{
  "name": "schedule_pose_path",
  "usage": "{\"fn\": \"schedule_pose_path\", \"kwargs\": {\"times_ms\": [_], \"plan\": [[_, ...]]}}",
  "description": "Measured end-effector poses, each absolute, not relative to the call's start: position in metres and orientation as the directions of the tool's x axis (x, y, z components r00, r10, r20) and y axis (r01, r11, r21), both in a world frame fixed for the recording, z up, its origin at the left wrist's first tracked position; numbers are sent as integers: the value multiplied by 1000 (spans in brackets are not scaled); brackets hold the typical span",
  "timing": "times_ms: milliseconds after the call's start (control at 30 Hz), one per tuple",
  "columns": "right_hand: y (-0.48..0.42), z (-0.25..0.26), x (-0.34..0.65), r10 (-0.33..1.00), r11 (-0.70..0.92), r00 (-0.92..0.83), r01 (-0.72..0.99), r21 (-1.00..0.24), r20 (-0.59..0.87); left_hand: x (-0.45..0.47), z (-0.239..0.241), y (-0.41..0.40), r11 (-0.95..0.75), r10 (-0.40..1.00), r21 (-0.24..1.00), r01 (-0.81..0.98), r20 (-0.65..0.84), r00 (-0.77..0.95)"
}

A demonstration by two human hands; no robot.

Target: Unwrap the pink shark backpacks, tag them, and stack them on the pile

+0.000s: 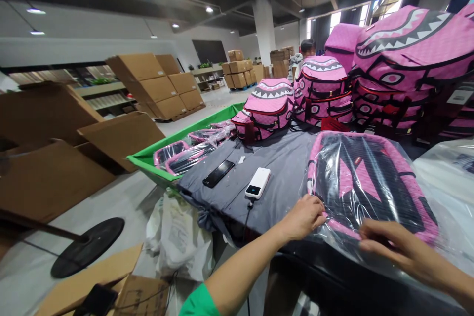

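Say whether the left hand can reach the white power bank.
Probably yes: the left hand is at the edge of the wrapped bag, and only grey cloth shows between the hand and power bank.

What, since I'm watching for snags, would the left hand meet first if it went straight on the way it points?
The left hand would likely meet the clear plastic around the pink-edged bag first; it seems right at it, though contact is unclear.

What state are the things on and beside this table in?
Pink-and-black fabric backpack: in clear plastic, lying flat.
White rectangular power bank: plugged in, display lit.
Black rectangular phone: lying flat, screen dark.
Pink shark-print backpacks: stacked, unwrapped.
Green-rimmed bin: open-topped, holding wrapped items.
Brown cardboard box: flaps open.
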State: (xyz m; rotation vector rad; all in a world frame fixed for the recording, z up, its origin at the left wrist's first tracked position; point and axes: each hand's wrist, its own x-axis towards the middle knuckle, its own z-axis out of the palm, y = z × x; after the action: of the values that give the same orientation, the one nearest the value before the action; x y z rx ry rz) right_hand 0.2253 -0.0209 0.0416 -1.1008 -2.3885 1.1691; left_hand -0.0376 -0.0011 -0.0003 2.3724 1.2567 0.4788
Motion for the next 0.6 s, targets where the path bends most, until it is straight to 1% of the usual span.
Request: {"fn": "schedule_pose_path", "kwargs": {"times_ms": [67, 100, 167, 233, 300, 400, 467, 500, 600], "plan": [[15, 50, 194, 586, 455, -792, 497, -739, -172, -37, -1, -2, -505, 843, 505, 700, 112, 527], [30, 50, 182, 549, 478, -807, 518, -710, -219, -37, -2, -3, -503, 845, 504, 702, 116, 522], [54, 45, 165, 517, 483, -800, 567, -668, -304, -37, -3, -4, -499, 849, 503, 705, 121, 514], [69, 34, 161, 526, 449, -774, 605, -657, -353, -36, -5, -6, -491, 855, 504, 711, 122, 504], [75, 28, 166, 560, 413, -743, 634, -654, -367, -36, -5, -8, -477, 863, 510, 716, 120, 490], [75, 33, 177, 664, 415, -681, 679, -606, -308, -36, -4, -9, -455, 873, 524, 720, 104, 477], [67, 40, 181, 721, 441, -652, 694, -569, -236, -36, -4, -9, -451, 873, 525, 722, 93, 478], [61, 43, 179, 726, 473, -655, 697, -538, -211, -36, -4, -9, -452, 873, 523, 722, 91, 480], [41, 38, 163, 686, 581, -691, 708, -401, -227, -35, -1, -10, -447, 875, 505, 738, 77, 478]]}}
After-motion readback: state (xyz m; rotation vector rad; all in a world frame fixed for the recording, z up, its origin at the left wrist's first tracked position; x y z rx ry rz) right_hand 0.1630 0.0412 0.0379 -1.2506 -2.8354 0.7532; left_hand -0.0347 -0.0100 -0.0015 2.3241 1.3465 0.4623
